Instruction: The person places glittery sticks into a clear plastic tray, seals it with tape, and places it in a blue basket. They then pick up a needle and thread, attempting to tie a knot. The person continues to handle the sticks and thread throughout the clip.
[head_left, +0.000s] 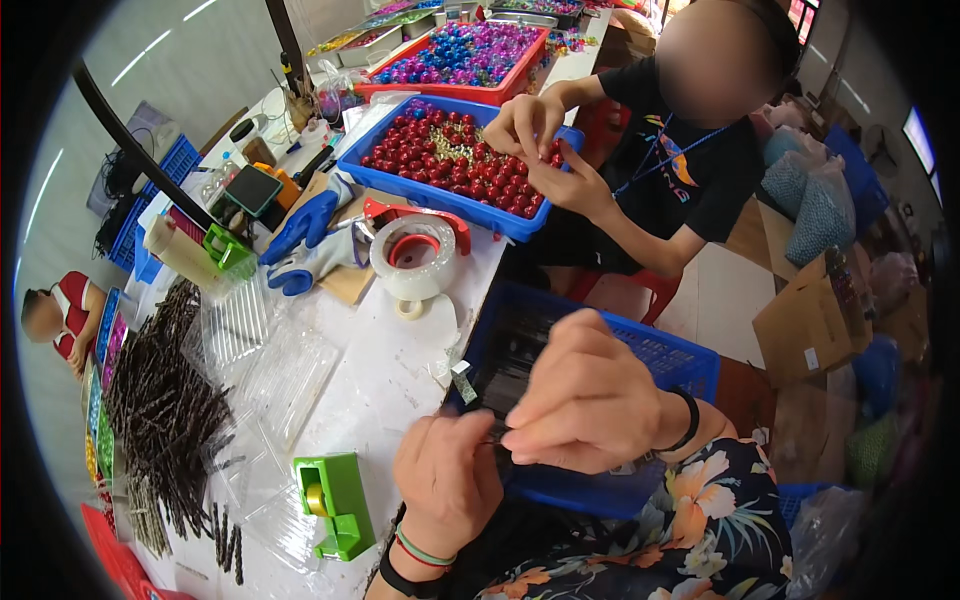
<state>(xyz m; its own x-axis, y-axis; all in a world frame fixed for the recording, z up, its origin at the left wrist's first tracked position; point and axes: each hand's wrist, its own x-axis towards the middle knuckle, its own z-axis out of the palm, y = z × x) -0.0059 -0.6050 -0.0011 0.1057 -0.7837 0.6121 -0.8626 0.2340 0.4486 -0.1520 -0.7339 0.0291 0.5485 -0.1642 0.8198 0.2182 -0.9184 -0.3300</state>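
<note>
Both hands, left (447, 480) and right (585, 400), are closed in pinches, fingertips nearly meeting over the near side of the blue crate (685, 362), beside the edge of the bench (390, 350). A thin dark piece (493, 441) shows between them, apparently gripped by both; too small to identify. Step in hand, as judged: fine fingertip manipulation. The next move would call for steady pinches and small finger adjustments. Right wrist is bent, knuckles raised; left hand sits lower, fingers curled.
</note>
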